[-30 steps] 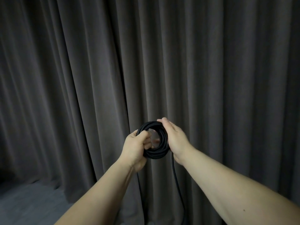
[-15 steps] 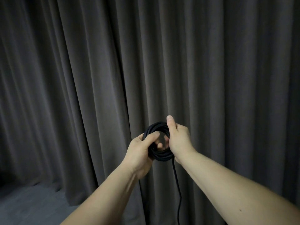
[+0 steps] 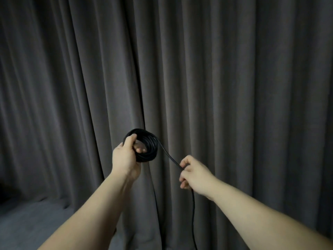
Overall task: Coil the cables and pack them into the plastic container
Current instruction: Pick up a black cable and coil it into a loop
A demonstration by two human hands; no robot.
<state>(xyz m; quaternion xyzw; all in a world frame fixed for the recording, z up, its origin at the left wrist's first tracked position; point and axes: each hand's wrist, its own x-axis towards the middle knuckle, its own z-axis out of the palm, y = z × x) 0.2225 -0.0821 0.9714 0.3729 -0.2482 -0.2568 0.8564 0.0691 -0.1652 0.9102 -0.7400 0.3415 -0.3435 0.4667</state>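
Left hand [image 3: 124, 156] grip wrapped round black cable coil [image 3: 146, 145], many turns wound, held before the grey curtain [image 3: 234, 87]; right hand [image 3: 193, 173] grip pinching the loose cable tail [image 3: 170, 156], remainder hanging down uncoiled; plastic container not in view, packing not begun

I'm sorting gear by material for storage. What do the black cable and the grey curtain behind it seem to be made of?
Black cable: looks like a rubber or plastic jacket, smooth with a slight sheen; it bends into tight loops and hangs limp below the right hand.

Grey curtain: seems a heavy woven fabric, matte, falling in deep soft vertical folds. The exact fibre cannot be told.
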